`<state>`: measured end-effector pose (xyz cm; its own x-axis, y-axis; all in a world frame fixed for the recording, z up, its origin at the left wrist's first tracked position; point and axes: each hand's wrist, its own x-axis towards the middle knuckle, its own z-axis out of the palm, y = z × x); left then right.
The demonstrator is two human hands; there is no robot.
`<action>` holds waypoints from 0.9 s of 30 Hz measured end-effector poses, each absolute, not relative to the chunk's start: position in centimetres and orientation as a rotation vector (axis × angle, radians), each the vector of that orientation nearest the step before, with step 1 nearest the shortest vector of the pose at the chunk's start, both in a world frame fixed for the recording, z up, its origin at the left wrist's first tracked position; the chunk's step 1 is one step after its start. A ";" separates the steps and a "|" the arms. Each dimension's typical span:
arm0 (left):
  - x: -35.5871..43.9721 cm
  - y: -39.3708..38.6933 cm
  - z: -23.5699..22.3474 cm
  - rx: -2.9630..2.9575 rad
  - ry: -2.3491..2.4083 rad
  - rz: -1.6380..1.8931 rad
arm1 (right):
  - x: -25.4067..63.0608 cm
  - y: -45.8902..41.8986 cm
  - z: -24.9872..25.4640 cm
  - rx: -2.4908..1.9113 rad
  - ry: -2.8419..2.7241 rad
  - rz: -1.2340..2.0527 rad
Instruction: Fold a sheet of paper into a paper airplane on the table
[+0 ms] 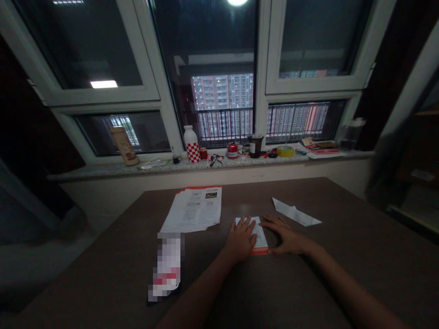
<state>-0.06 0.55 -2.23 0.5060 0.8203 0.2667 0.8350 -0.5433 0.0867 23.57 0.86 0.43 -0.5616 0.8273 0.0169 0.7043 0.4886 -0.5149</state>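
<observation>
Lying partly under the L hand [240, 240], the small printed paper [261, 238] is seen near the middle of the dark brown table [302, 292], w/ a red strip shown along its near edge. L fingers are spread & laid flat over its left part; nothing is gripped by them. By the R hand [284, 235] the paper's right side is framed: index finger is stretched toward the upper right edge, thumb is set by the near right corner, w/ a wide gap left b/w the two. Whether the edge is actually touched by the R fingertips can't be told.

Beyond the R hand, a folded white paper [295, 214] is laid at a slant, apart from the small one. To the left, a pile of printed sheets [195, 210] is spread, w/ red shown at its far edge. Nearer, a pixelated item [168, 267] is placed; details can't be made out.

On the windowsill [154, 172], behind the table, a tan cylinder [124, 146], a red-&-white checked bottle [192, 145], a dark cup [254, 147] & a yellow tape roll [285, 151] are lined up, etc.
</observation>
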 end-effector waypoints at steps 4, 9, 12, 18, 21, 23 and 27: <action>-0.1 0.5 -2.2 -2.688 -1.472 -0.454 | 23.6 0.8 0.3 -1.286 -2.440 0.652; -0.1 0.5 -2.3 -2.685 -1.487 -0.442 | 23.7 0.7 0.2 -1.276 -2.389 0.667; -0.1 0.6 -2.4 -2.686 -1.479 -0.425 | 23.7 1.0 -0.3 -1.248 -2.337 0.645; -0.1 0.7 -2.4 -2.688 -1.468 -0.429 | 23.6 1.8 -1.1 -1.130 -2.260 0.648; 0.0 0.6 -2.3 -2.687 -1.473 -0.428 | 23.7 1.8 -0.9 -1.109 -2.252 0.695; 0.0 0.6 -2.3 -2.688 -1.480 -0.430 | 23.8 1.7 -0.6 -1.099 -2.247 0.731; 0.0 0.6 -2.2 -2.696 -1.480 -0.432 | 24.0 1.7 -0.2 -1.076 -2.288 0.791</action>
